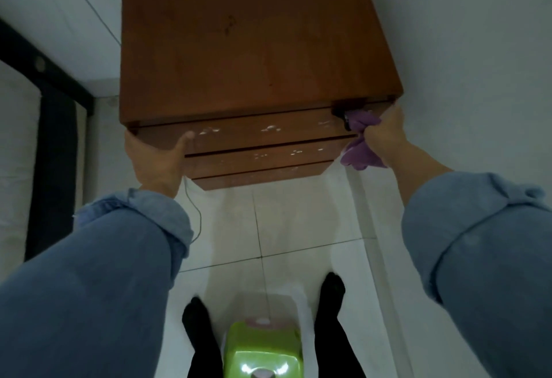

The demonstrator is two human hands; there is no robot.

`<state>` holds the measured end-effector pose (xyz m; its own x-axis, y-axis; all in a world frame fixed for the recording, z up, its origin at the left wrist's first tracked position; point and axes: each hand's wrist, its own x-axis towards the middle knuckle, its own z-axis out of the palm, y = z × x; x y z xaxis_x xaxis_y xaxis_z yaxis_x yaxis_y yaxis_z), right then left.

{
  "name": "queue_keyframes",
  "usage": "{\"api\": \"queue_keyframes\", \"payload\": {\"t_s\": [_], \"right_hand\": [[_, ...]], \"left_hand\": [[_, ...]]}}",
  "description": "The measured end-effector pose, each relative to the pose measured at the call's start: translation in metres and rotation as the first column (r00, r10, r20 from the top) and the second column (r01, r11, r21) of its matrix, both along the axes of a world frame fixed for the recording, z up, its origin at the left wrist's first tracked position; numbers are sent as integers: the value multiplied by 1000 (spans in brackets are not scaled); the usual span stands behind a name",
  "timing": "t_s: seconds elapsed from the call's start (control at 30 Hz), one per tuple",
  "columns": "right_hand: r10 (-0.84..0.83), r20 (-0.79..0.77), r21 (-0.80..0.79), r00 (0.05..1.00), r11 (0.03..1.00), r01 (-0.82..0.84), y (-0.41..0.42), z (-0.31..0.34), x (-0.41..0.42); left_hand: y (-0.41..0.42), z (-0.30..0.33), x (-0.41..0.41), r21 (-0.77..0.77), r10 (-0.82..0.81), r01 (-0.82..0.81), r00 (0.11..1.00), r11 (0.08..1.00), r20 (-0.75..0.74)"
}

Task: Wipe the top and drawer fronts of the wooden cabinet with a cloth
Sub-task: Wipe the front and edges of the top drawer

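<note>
A brown wooden cabinet (248, 48) stands ahead, its bare top filling the upper middle of the view. Below the top edge run three drawer fronts (257, 150) with small white specks on them. My left hand (155, 159) grips the cabinet's front left corner, thumb lying on the top drawer front. My right hand (385, 132) holds a bunched purple cloth (360, 138) against the front right corner, where a dark notch shows at the top drawer's end. Part of the cloth hangs below my hand.
A white wall (478, 63) runs close along the cabinet's right side. A thin cable (194, 216) trails down the left side to the white tiled floor (286, 228). A green stool (264, 347) sits between my black-socked feet. A dark frame (53, 114) stands at left.
</note>
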<state>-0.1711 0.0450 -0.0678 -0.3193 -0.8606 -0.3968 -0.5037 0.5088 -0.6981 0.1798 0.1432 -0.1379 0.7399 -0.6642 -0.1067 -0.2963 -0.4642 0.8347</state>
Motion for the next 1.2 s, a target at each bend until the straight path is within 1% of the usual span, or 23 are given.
{"api": "queue_keyframes", "payload": {"t_s": [0.07, 0.13, 0.23, 0.37, 0.5, 0.63, 0.73, 0.83, 0.9, 1.0, 1.03, 1.1, 1.13, 1.2], "right_hand": [[-1, 15, 34, 1000, 999, 0, -10, -2, -2], [-21, 32, 32, 999, 999, 20, -19, -6, -7], [-38, 52, 21, 998, 999, 37, -29, -10, -12], [-66, 105, 6, 992, 998, 66, -29, -10, -10], [-82, 169, 13, 982, 997, 81, -21, -11, -10], [-90, 146, 14, 985, 996, 89, -8, -13, -13], [-93, 130, 64, 987, 994, 85, 4, -13, -16], [-113, 130, 61, 985, 992, 106, 16, -8, -22], [-131, 105, -2, 986, 991, 132, 25, -3, -25], [-163, 88, -222, 983, 958, 178, 32, 7, -28], [-161, 71, -288, 984, 942, 174, 31, 12, -28], [-146, -17, -378, 989, 917, 128, 25, 18, -29], [-129, -61, -396, 990, 914, 94, 22, 21, -27], [-89, -144, -360, 985, 932, 32, 20, 17, -25]], "left_hand": [[-5, 0, -6, 7, 55, -54, 998, 998, -29], [-9, -2, -7, -7, 80, -81, 995, 997, -51], [-11, -6, -1, -18, 65, -66, 997, 998, -44], [-10, -4, 7, 45, 48, -47, 999, 998, -21], [-3, 2, 8, 61, 29, -30, 999, 998, 12], [13, 3, 5, 117, 28, -33, 999, 993, 46], [25, 5, -2, 179, 30, -39, 998, 983, 51], [37, 9, -8, 183, 29, -35, 999, 982, 38], [43, 12, -10, 174, 39, -40, 999, 984, 11], [41, 17, -10, 145, 98, -84, 990, 986, -97], [40, 18, -9, 137, 121, -103, 985, 985, -125], [38, 17, -5, 130, 141, -123, 980, 984, -141], [38, 15, -3, 132, 144, -126, 980, 983, -138], [38, 13, -4, 130, 145, -128, 980, 983, -134]]}}
